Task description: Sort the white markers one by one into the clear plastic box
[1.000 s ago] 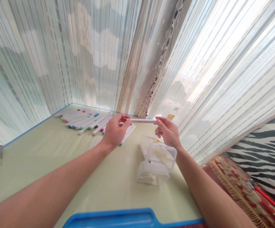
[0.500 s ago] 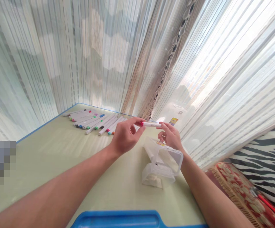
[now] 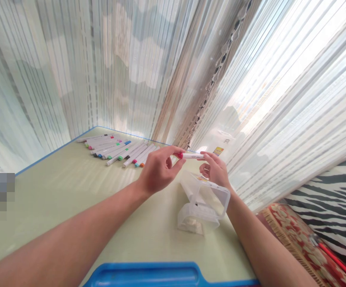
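Past the far end of an open, clear plastic box [image 3: 201, 216], a slim white marker with a red end [image 3: 192, 156] is held nearly level. The left hand [image 3: 159, 169] pinches its red end between thumb and finger, the right hand [image 3: 217, 169] its white end. Light, even pinches should steady it. White markers with coloured ends [image 3: 120, 152] lie left of the box.

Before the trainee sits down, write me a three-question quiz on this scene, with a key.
1. Which hand pinches the held marker at its red end?
2. True or false: the spread-out markers lie inside the clear case.
3. What colour is the rim of the table? A. yellow B. blue C. black

Key: 1. The left hand. 2. False; they lie on the table. 3. B.
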### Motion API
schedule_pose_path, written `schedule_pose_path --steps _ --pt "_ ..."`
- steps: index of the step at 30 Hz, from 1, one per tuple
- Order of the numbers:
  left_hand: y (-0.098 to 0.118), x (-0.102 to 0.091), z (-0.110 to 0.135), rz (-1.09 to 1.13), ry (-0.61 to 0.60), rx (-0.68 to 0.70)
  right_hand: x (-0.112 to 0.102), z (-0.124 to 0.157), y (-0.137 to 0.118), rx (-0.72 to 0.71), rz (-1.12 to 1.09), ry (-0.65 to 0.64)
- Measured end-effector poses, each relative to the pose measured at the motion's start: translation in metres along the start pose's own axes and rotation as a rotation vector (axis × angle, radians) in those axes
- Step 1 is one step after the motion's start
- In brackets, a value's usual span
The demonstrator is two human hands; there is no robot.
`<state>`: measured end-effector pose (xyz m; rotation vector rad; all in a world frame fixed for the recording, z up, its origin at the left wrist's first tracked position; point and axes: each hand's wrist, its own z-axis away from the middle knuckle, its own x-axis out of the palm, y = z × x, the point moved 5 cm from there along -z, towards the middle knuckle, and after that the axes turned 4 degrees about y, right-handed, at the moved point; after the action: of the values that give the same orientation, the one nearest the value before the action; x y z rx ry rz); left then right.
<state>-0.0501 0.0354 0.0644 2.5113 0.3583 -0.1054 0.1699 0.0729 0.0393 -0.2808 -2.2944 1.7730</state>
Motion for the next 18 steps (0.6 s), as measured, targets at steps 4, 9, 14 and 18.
schedule_pose_path --steps 4,9,14,18 --pt "0.0 0.001 0.0 -0.015 -0.002 0.004 0.001 0.001 -0.001 -0.003 0.007 0.011" --pt "0.004 0.001 0.001 -0.026 -0.01 0.024 0.002 0.001 0.0 0.013 0.006 -0.004" --pt "0.001 0.001 0.001 -0.045 -0.025 0.014 0.0 0.0 -0.001 -0.015 -0.019 0.006" --pt "-0.015 0.003 0.001 -0.073 -0.069 -0.077 -0.003 0.0 -0.007 -0.116 -0.047 0.058"
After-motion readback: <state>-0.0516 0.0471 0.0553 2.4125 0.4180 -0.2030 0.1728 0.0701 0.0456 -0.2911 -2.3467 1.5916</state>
